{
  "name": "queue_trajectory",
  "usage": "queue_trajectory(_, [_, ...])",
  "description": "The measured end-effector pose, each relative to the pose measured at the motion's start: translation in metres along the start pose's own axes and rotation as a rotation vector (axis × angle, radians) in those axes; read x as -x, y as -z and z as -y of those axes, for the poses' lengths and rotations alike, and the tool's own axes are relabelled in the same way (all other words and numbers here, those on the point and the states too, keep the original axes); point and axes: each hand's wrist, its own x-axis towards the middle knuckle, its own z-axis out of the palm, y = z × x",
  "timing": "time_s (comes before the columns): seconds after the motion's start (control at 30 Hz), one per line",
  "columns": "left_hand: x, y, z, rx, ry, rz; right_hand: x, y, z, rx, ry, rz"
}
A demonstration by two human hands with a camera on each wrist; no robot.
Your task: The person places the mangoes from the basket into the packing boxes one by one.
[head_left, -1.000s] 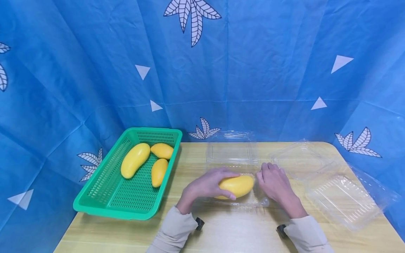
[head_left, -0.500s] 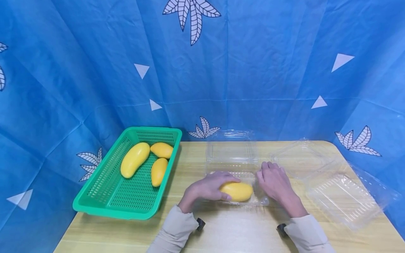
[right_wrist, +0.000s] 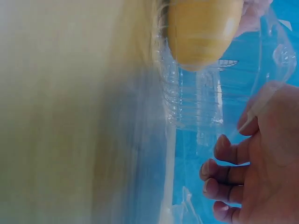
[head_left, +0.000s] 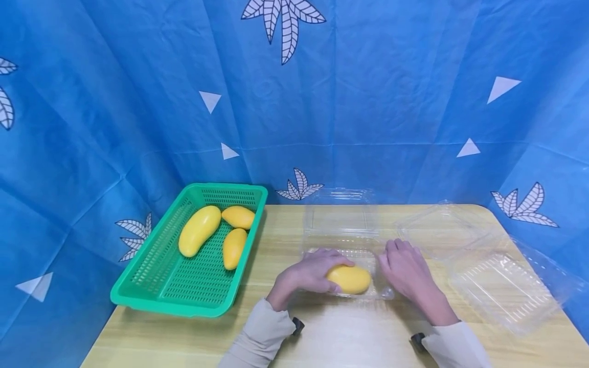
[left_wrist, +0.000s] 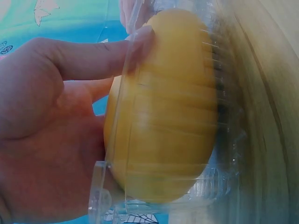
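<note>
The mango is inside the base of a clear plastic clamshell box, and we see it through the clear wall in the left wrist view. Our left hand grips its left part, the thumb bent over it on the near side. We cannot tell whether the fruit already rests with its whole underside on the floor of the box. Our right hand has its fingers curled just beside the right wall; whether it pinches the rim, we cannot tell.

We judge the mango rather firm, smooth and a little slippery, so the rounded flanks are the good place to hold. The box looks thin, light and easy to bend, therefore a soft touch at its rim suits better.

About the edges: the opened lid lies behind, close to the blue curtain. A second clear container narrows the right side. More room for moving seems to be on the table in front, and between the box and the green basket.
</note>
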Motion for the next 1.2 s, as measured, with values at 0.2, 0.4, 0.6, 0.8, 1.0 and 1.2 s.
queue_trajectory(0.2, [-0.001, 0.000, -0.001, -0.005, 0.021, 0.013, 0.012, 0.004, 0.004, 0.016, 0.023, -0.005])
queue_trajectory(0.4, [-0.001, 0.001, 0.003, -0.022, -0.019, 0.014, 0.013, 0.000, 0.005, 0.015, 0.057, -0.022])
queue_trajectory(0.6, [0.000, -0.002, 0.006, -0.020, 0.000, 0.000, 0.009, -0.003, 0.003, 0.006, 0.061, -0.006])
queue_trajectory(0.8, [-0.003, -0.006, 0.010, 0.009, 0.028, -0.056, 0.004, -0.006, 0.000, -0.010, 0.042, 0.017])
queue_trajectory(1.0, [-0.003, -0.005, 0.013, 0.031, 0.011, -0.056, 0.003, -0.005, -0.001, -0.013, 0.041, 0.019])
queue_trajectory(1.2, [-0.004, 0.000, 0.010, 0.041, -0.001, -0.058, -0.001, -0.002, -0.002, -0.018, 0.052, 0.006])
